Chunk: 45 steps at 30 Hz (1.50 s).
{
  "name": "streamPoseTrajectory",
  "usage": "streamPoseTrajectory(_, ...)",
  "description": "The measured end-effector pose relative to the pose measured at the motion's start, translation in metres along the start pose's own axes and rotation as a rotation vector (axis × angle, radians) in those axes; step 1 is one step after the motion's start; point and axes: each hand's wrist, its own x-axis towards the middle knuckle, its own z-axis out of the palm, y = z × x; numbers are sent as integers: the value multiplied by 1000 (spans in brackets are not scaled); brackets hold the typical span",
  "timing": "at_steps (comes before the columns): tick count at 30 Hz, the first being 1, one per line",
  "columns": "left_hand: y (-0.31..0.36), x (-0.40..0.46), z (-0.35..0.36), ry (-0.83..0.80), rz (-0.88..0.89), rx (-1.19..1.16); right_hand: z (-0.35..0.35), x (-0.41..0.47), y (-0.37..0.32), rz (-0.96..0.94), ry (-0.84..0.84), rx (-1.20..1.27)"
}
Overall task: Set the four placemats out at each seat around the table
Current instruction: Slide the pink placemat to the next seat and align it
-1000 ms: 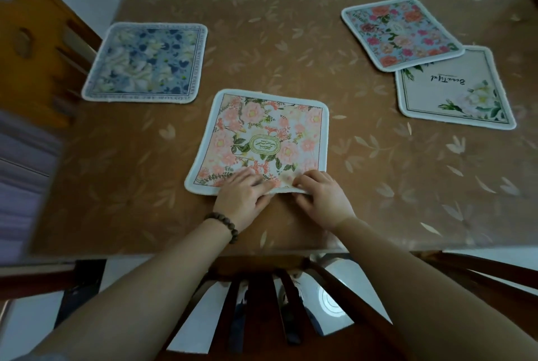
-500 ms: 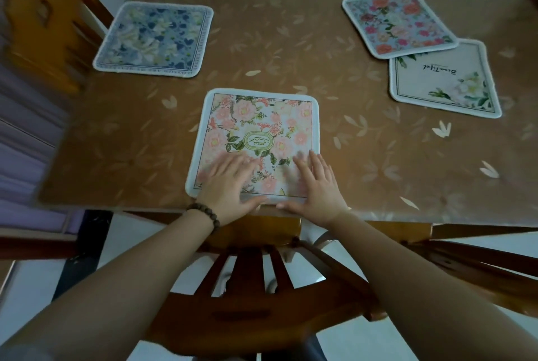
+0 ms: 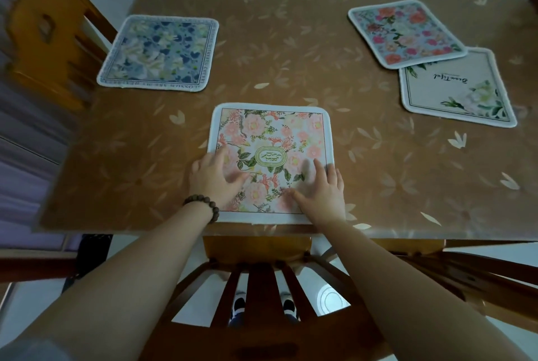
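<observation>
A pink floral placemat (image 3: 270, 133) lies flat at the near edge of the brown table (image 3: 291, 49). My left hand (image 3: 214, 178) rests palm down on its left part, fingers spread. My right hand (image 3: 320, 190) lies flat on its right part, fingers spread. A blue floral placemat (image 3: 158, 52) lies at the table's left side. At the right, a red-and-blue floral placemat (image 3: 406, 33) overlaps the far edge of a cream placemat (image 3: 457, 88) with a white flower.
A wooden chair back (image 3: 256, 288) stands between me and the table's near edge. Another wooden chair (image 3: 49, 34) stands at the table's left side. A white wall runs behind the table. My feet show through the chair slats.
Both hands slid from pinching the pink placemat's near edge to lying flat and spread apart on it. The mat now sits square at the table's near edge.
</observation>
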Motion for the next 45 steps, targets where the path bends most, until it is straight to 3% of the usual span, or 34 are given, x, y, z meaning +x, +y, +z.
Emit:
streamPoseTrajectory(9,-21,-46,6,-52,90,-33,-21,83,3,-144,-153,27)
streamPoseTrajectory(16,-24,-68,3,-77,228,135,-25,133,-6,-245,-260,-110)
streamPoseTrajectory(23,-41,-1,-35,-15,227,202,-13,54,-17,-72,-68,-102)
streamPoseTrajectory(28,-44,51,-38,-87,105,216,15,-9,-35,80,-8,-83)
streamPoseTrajectory(32,-43,72,-31,-174,8,201,32,-30,-47,278,19,72)
streamPoseTrajectory(38,-47,67,-32,-95,45,283,30,-21,-44,239,64,153)
streamPoseTrajectory(45,-60,4,-22,-48,133,315,2,33,-24,142,-59,122)
